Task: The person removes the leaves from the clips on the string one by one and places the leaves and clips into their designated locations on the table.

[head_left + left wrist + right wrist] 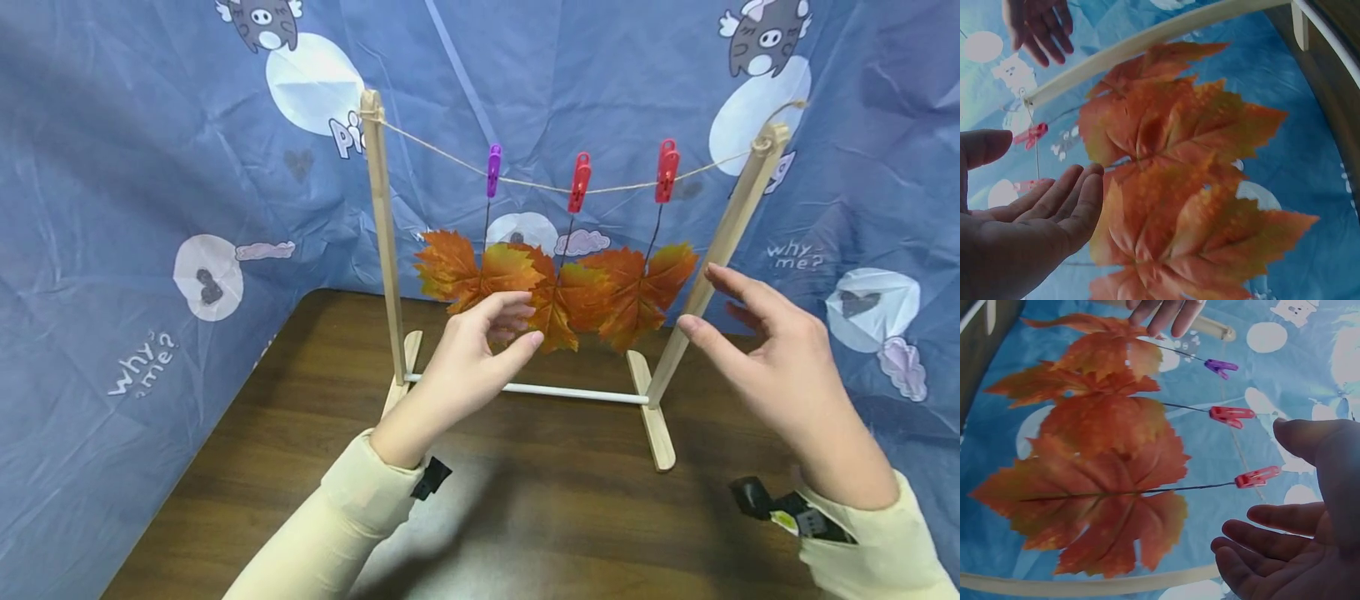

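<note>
Three orange artificial maple leaves hang by their stems from a string (pixel 442 152). A purple clothespin (pixel 493 171) holds the left leaf (pixel 450 265). Red clothespins hold the middle leaf (pixel 557 308) and the right leaf (pixel 1104 494); one red clothespin (pixel 580 182) is at the middle, the other red clothespin (pixel 667 171) at the right. My left hand (pixel 480 354) is held in front of the left and middle leaves, fingers loosely bent, nothing in it. To the right of the leaves, my right hand (pixel 780 358) is in front of the right post, thumb and fingers apart, holding nothing.
The string runs between a left wooden post (pixel 386 242) and a right wooden post (pixel 723 258). A white rod (pixel 573 392) joins their wooden feet on the brown table (pixel 525 492). Blue printed cloth (pixel 97 250) surrounds the back and sides.
</note>
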`<state>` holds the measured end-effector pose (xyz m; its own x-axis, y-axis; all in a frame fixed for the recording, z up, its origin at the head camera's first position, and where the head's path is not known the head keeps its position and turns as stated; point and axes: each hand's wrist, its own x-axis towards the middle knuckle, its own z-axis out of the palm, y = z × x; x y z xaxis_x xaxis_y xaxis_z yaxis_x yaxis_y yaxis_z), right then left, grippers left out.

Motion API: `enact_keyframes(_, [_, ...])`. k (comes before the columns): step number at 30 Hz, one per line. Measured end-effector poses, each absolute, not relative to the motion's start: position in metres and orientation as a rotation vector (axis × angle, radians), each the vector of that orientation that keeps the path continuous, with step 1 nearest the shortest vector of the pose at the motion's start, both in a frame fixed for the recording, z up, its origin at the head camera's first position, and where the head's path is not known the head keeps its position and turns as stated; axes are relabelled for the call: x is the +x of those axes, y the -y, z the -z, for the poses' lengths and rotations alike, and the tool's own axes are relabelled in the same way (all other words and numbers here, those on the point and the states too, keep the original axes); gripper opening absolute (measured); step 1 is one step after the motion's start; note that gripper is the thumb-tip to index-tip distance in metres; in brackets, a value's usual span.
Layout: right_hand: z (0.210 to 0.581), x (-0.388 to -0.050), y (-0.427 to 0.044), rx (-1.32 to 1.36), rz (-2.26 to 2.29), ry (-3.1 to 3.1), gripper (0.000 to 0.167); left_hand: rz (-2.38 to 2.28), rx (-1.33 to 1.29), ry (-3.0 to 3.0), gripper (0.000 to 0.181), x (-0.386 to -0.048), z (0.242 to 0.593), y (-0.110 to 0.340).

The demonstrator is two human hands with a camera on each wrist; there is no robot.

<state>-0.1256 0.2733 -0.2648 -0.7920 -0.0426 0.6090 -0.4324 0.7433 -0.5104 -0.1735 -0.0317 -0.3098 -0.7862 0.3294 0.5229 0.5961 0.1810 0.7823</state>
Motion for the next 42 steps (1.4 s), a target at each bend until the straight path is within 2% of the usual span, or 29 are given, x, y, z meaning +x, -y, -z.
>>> enact_keyframes(18, [0.214,-0.152,-0.258,0.350,-1.010,2.275,0.046,1.770,-0.977,2.142,0.034,-0.191,0.281,-0.018])
enact_keyframes(42, [0.146,-0.177,-0.252,0.362,-0.858,2.444,0.051,1.626,-0.905,2.258,0.034,-0.221,0.244,-0.060])
